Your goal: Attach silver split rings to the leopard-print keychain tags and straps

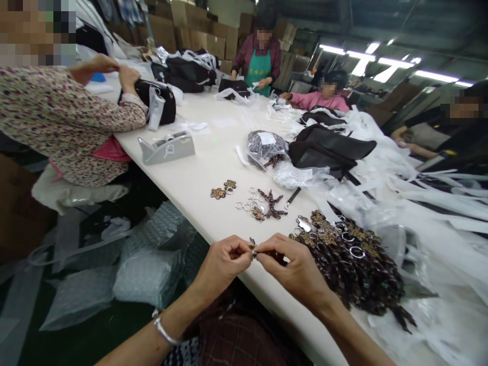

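At the near table edge my left hand (pixel 223 262) and my right hand (pixel 293 264) meet fingertip to fingertip. Both are closed in a pinch on one small metal piece (pixel 253 251), with a dark bit sticking up; the fingers cover most of it, so its kind does not show. Just beyond lie loose metal rings (pixel 251 203), a dark patterned fabric strip (pixel 271 204) and leopard-print flower charms (pixel 218 193). To the right of my right hand is a large heap of flower charms with rings and dark fabric (pixel 362 264).
A grey tape dispenser (pixel 168 148) stands at the table's left edge. Further back are a plastic-wrapped bundle (pixel 266 145), black bags (pixel 328 147) and white strips (pixel 438 188). Bubble-wrap bags (pixel 148 274) lie on the floor at left. Several co-workers sit or stand around the table (pixel 213 152).
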{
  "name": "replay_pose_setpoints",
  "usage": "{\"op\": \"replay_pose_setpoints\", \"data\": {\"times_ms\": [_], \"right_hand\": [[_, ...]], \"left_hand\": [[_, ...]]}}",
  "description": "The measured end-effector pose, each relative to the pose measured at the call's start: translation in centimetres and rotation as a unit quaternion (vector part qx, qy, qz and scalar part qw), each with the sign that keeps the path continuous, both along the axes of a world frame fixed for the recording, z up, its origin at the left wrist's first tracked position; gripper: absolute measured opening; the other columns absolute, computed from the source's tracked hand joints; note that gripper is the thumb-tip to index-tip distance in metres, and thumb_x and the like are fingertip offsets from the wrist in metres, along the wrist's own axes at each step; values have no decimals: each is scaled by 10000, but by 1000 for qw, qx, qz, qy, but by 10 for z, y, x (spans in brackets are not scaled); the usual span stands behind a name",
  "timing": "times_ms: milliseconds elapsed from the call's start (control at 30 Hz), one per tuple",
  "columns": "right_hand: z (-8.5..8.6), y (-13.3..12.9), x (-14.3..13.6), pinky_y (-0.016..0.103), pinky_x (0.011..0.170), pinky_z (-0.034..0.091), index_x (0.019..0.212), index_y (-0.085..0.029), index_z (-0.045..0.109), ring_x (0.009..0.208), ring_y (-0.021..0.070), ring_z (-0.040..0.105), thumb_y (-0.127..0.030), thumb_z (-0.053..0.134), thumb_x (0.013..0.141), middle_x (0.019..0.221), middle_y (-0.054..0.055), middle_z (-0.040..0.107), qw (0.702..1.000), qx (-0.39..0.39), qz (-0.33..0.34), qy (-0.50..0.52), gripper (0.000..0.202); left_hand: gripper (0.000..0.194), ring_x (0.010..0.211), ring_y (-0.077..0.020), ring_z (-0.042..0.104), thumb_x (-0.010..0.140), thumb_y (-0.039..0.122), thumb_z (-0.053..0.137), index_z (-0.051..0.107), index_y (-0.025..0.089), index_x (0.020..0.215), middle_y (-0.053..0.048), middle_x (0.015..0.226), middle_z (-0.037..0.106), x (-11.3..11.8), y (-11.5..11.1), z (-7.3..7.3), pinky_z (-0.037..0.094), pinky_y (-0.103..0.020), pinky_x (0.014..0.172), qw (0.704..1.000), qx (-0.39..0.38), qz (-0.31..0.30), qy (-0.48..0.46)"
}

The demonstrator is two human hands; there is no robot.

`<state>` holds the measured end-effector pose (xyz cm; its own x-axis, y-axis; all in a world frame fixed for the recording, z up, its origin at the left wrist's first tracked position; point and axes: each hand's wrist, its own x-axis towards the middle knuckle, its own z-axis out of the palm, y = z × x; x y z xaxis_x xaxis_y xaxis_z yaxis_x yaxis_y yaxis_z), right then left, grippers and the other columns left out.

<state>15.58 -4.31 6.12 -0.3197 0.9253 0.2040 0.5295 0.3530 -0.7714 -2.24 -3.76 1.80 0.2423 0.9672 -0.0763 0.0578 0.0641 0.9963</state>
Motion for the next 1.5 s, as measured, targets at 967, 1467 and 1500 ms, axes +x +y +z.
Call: {"op": "replay_pose_setpoints", "data": {"times_ms": [967, 1467, 1500], "right_hand": [[-41, -40, 49, 244, 534, 502, 1022, -236, 729, 597, 147, 633, -279, 624, 861, 757, 25, 695, 989, -128, -78, 14, 198], [6, -40, 111, 263, 453, 374, 812, -245, 704, 479, 127, 476, -543, 648, 769, 606, 12, 577, 935, -275, -224, 13, 306], [11, -37, 133, 285, 450, 374, 840, -266, 720, 468, 144, 483, -554, 662, 739, 596, 27, 593, 927, -260, -268, -16, 311]], "left_hand": [[110, 1087, -261, 622, 729, 128, 618, 679, 166, 645, -114, 1079, 706, 32, -19, 8, 497, -255, 730, 995, 41, -88, 30], [254, 639, -107, 652, 791, 325, 688, 709, 139, 963, -131, 1210, 642, 36, 9, -10, 544, -251, 591, 964, -113, -152, -185], [245, 649, -115, 649, 799, 324, 674, 706, 135, 950, -124, 1156, 662, 30, 13, -14, 540, -252, 595, 971, -103, -139, -162]]}}
